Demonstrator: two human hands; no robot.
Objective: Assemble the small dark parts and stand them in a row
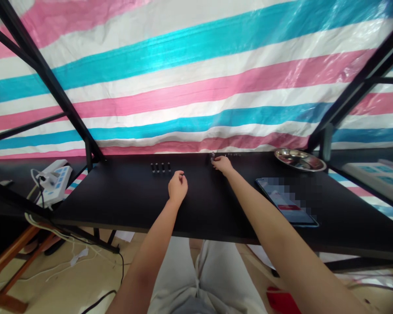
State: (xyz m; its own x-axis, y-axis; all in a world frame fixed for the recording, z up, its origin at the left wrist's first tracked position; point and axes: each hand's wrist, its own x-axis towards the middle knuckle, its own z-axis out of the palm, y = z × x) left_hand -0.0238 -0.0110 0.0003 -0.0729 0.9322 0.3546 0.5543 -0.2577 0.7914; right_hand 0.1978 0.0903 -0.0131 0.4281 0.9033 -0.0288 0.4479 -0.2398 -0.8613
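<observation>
Right fingers [217,161] at grey piece [212,155], left fingers [178,175] curled, grips unclear; tablet [278,201] screen unreadable.

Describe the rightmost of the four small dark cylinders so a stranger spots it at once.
Start at the black table before the striped sheet. Toward its far edge, left of centre, four small dark cylinders form a row beyond the left hand. The rightmost cylinder is the one: of the four, it sits closest to that hand.
</observation>
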